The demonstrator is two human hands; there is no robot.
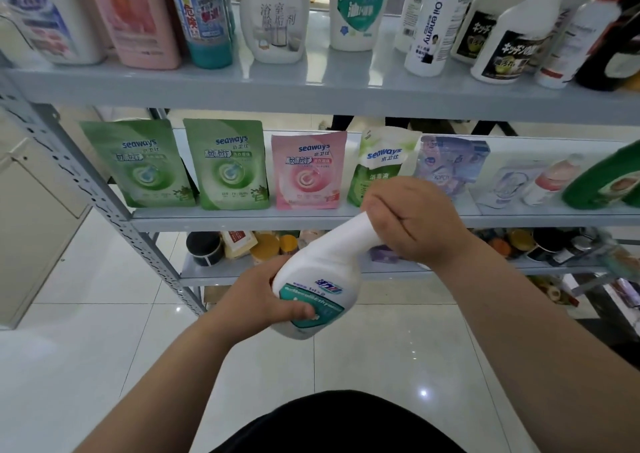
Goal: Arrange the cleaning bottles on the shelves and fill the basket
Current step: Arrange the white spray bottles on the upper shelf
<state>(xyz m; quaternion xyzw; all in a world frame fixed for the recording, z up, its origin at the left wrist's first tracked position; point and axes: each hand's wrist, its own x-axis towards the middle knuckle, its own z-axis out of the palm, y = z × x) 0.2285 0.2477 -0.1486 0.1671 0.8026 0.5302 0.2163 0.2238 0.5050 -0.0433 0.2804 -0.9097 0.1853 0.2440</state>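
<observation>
The white bottle (311,279) with the teal label is hanging tilted in mid-air before the shelves, its neck pointing toward 1 o'clock. The left hand (256,300) is gripping its body from 9 o'clock, and the right hand (412,220) is wrapping around its top. Shelving seems to be underway. Next, the bottle is probably needing righting and lifting toward 12 o'clock, onto the top shelf (311,88) beside the matching bottle (356,12).
</observation>
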